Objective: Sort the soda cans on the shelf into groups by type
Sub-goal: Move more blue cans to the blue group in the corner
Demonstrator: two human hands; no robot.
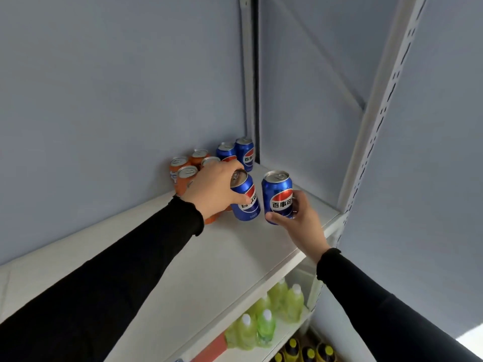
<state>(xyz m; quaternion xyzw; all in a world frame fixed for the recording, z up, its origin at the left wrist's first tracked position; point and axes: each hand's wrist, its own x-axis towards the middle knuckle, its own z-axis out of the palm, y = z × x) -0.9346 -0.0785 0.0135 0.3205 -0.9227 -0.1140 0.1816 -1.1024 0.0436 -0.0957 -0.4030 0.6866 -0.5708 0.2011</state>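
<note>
Now two blue cans are in hand on the white shelf [198,262]. The left hand [214,189] has its fingers wrapped over the top and side of a tilted blue can [247,205], which leans right, its base at or just above the shelf. The right hand [300,220] has its fingers closed round the lower body of an upright blue can [277,197], just right of the first. Farther back, two more blue cans [244,152] stand in the far corner, and the orange cans [184,171] cluster at the far left against the wall, partly hidden behind the left hand. On the lower shelf sit green bottles [266,325]. I judge the main risk is the tilted can: gripped high, it could slip or knock the orange cluster beside the wrist, or clip its neighbour.
</note>
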